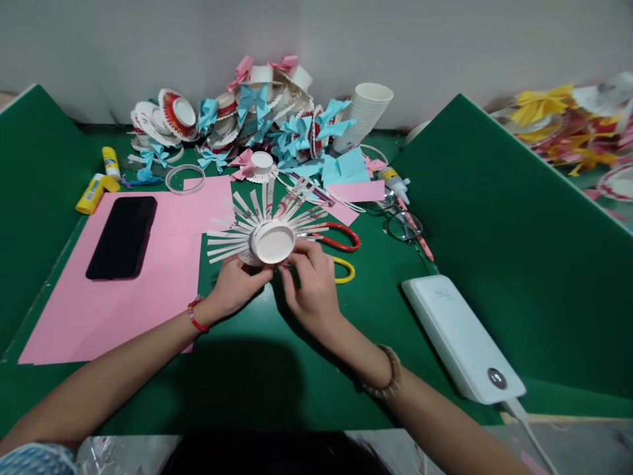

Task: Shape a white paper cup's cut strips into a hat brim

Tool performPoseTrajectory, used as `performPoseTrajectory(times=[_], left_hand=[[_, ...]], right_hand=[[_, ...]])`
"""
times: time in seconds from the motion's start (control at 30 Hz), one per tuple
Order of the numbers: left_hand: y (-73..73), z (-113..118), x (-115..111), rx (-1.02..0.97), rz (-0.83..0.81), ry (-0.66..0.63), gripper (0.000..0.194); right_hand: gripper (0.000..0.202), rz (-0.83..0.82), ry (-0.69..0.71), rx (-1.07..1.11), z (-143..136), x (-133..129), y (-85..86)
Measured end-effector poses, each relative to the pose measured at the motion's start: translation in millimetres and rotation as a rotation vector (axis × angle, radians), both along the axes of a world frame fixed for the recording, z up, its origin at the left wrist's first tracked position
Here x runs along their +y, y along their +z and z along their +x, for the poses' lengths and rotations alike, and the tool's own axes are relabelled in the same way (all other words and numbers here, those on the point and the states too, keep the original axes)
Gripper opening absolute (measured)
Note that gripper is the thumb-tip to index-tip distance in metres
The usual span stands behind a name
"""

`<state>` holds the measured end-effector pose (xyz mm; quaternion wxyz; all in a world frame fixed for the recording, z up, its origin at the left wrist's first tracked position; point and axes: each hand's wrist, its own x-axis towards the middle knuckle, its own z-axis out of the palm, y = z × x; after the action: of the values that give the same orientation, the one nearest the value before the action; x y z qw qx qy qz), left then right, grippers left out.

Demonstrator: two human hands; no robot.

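Observation:
A white paper cup, cut into narrow strips that fan outward, is held with its round base facing me. My left hand grips its lower left edge, thumb near the rim and other fingers partly hidden behind the strips. My right hand pinches the lower right edge, its fingertips close to my left thumb. Just behind my right hand lie scissors with red handles, and a yellow handle loop shows beside that hand.
Pink sheets and a black phone lie left; glue sticks stand beyond. Cut cups with bows and stacked cups line the back. Glasses and a white power bank lie right, beside a green divider.

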<state>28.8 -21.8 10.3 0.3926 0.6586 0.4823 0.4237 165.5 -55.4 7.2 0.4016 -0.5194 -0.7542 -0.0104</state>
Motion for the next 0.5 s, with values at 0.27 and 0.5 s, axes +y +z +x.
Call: performPoseTrajectory(times=[0.27,0.5], left_hand=[[-1.2,-2.5,-2.4,0.141,-0.023,0.026,0.017],[-2.9,-2.2,-0.1,0.03,-0.02,-0.024,0.024]], right_hand=[[0.008,-0.056,0.008,0.116,-0.9,-0.2,-5.7],[0.007,-0.258,0.03,0.502,-1.7,1.8,-3.2]])
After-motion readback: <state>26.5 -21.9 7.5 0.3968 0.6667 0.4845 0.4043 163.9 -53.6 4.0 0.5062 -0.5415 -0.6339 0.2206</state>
